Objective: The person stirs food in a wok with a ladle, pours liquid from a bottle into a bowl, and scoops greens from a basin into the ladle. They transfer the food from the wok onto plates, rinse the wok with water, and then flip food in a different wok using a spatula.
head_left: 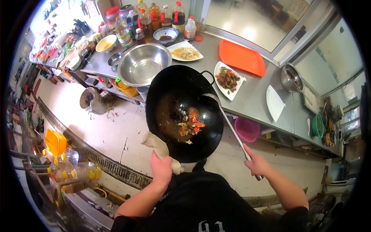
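A large black wok (166,96) is held up in front of me, with cooked food (191,123) of red and brown pieces inside. My left hand (161,168) is closed round a pale cloth (156,146) at the wok's near left rim. The long metal handle of a ladle (232,125) is in my closed right hand (256,160), and the ladle's head lies inside the wok near its far right rim. Beyond the wok, a white plate (240,84) holds meat and vegetables (227,78). To the right lies a bare white plate (273,103).
On the steel counter (255,102) are a large steel bowl (143,63), a plate of pale shreds (186,52), an orange tray (241,58), a steel pot (290,77) and several bottles. A bucket (92,101) stands on the floor at left; a pink basin (247,129) sits below the counter.
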Motion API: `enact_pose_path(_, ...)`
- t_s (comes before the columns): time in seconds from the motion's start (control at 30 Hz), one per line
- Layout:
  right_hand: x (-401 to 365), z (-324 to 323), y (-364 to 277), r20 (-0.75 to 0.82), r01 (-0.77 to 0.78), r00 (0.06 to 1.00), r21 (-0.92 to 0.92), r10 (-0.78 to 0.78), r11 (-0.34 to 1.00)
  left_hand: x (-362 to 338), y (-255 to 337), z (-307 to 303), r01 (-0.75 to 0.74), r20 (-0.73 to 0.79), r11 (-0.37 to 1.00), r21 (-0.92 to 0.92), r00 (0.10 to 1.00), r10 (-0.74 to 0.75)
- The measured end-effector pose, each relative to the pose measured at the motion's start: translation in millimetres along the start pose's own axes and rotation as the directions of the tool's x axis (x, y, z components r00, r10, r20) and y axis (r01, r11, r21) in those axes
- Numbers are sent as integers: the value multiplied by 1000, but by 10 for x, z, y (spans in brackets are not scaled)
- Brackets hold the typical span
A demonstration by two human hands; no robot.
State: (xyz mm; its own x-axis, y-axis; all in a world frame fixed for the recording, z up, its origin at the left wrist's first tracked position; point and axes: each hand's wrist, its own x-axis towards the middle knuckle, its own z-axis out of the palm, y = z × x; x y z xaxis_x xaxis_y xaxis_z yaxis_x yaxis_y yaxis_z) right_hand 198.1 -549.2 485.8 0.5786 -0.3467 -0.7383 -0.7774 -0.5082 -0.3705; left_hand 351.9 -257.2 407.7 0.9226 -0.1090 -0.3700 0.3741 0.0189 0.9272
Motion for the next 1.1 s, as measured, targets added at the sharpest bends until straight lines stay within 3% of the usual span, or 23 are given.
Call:
enact_pose_path(0.03,17,-2,12,-3,-1,1000,3,1,1000,-48,27,37,-55,-6,995,83,998,56)
enact_pose_path(0.07,37,-12,40,97,24,995,110,-35,994,-77,33,64,-106,-11,981,164,994,110)
enact_pose_path(0.13,6,-2,37,200,36,977,215,-80,976,-104,8,83,-114,3,982,154,993,115)
enact_pose_path(0.2,-142,-20,-50,482,-284,876,559,-27,779,-102,-1,79,-124,9,982,144,992,124)
enact_pose_path(0.23,-203,-28,-58,487,-282,873,555,-31,783,-92,0,72,-123,23,982,143,992,120)
enact_pose_path(0.3,-316,-5,12,640,-512,743,732,-196,450,-95,-11,56,-119,28,982,148,993,117)
enact_pose_path(0.33,-332,36,79,674,-584,681,736,-285,343,-91,-21,65,-115,23,980,160,993,113)
enact_pose_path(0.37,-345,88,110,676,-584,678,734,-290,346,-87,-19,68,-111,20,979,172,994,109)
enact_pose_path(0.43,-367,176,174,626,-740,528,670,-574,50,-93,18,74,-95,17,982,164,995,94)
enact_pose_path(0.47,-372,229,192,589,-763,509,646,-627,-13,-96,31,86,-75,17,986,151,997,74)
enact_pose_path(0.63,-185,391,31,589,-763,522,646,-617,-29,-47,-65,53,21,-58,1000,15,998,-20)
enact_pose_path(0.77,-17,345,117,488,-748,536,652,-689,-121,-76,60,102,84,-80,993,-78,993,-90)
enact_pose_path(0.83,12,186,201,477,-634,664,767,-576,-97,-67,10,110,70,-71,995,-77,995,-75)
enact_pose_path(0.87,3,51,211,479,-552,728,834,-491,-5,-75,-22,106,52,-73,996,-77,996,-58)
enact_pose_path(0.9,-54,-72,117,481,-554,729,832,-486,-7,-90,-50,102,58,-72,995,-76,995,-64)
enact_pose_path(0.93,-134,-209,-1,463,-397,835,881,-296,259,-101,-75,98,34,-62,999,-17,997,-35)
enact_pose_path(0.97,-175,-283,-68,366,-252,923,810,-120,530,-108,-94,98,8,-50,999,41,999,-6)
enact_pose_path(1.0,-177,-302,-66,316,-190,946,716,-69,672,-122,-92,110,12,-50,999,37,999,-10)
enact_pose_path(1.03,-198,-311,-46,318,-193,946,713,-64,674,-156,-69,132,-16,-24,995,102,1000,19)
enact_pose_path(1.1,-274,-310,-19,283,-179,959,543,22,820,-225,-32,178,-38,3,985,168,999,38)
